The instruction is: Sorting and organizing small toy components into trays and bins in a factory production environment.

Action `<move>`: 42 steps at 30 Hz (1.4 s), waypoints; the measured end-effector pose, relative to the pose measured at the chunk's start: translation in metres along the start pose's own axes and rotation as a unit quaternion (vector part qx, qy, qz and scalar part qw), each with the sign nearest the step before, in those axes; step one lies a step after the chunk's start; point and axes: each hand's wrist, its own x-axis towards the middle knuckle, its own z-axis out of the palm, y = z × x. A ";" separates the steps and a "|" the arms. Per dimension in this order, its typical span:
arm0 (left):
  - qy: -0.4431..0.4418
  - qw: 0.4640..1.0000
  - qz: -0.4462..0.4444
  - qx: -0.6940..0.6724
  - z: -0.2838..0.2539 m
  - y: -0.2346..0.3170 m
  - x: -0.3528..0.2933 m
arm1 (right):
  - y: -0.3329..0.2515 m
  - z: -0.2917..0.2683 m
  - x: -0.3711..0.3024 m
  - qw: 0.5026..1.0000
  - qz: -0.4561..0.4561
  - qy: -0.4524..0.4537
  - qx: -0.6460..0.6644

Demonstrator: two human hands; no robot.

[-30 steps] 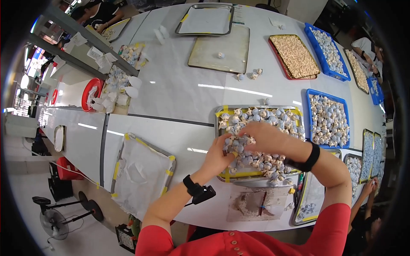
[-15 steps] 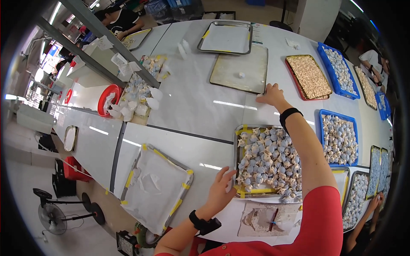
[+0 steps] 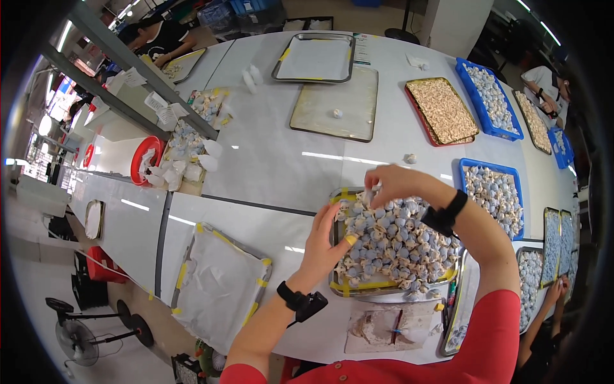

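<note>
Head view: I record small rounded blue-and-cream pieces [image 3: 393, 246] heaped in a silver metal tray [image 3: 374, 292] trimmed with yellow tape, one loose piece [image 3: 410, 158] lying beyond it on the glossy white table [image 3: 275, 160]; I judge the handling to be under way, with how much is done or left not determinable. The left hand [image 3: 325, 246] has thumb and fingers spread at the heap's left side; the right hand [image 3: 398, 184] has its fingers bunched over the far-left part, whether pinching a piece I cannot tell. The pieces appear matte and knobbly, with short pointed projections.
</note>
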 end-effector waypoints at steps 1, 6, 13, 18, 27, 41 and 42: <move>-0.045 0.998 -0.018 -0.030 0.003 0.005 0.005 | -0.005 -0.002 -0.011 0.999 -0.001 -0.028 0.030; -0.115 0.985 -0.012 0.128 0.041 -0.009 -0.003 | 0.086 -0.020 0.009 0.975 0.099 0.129 -0.151; -0.109 0.983 0.027 0.145 0.032 -0.026 -0.022 | 0.107 -0.023 0.034 0.974 0.187 0.083 -0.099; -0.095 0.991 0.042 0.088 0.026 -0.040 -0.029 | 0.072 0.002 0.064 0.963 0.110 0.217 -0.112; -0.092 0.991 0.012 0.091 0.039 0.004 -0.006 | 0.075 -0.007 0.012 0.950 -0.098 0.268 -0.126; -0.062 0.956 -0.220 -0.183 0.012 -0.037 -0.107 | -0.061 0.161 -0.259 0.931 0.026 0.336 0.137; -0.055 0.944 -0.256 -0.202 0.015 -0.059 -0.098 | -0.055 0.181 -0.277 0.918 0.095 0.353 0.157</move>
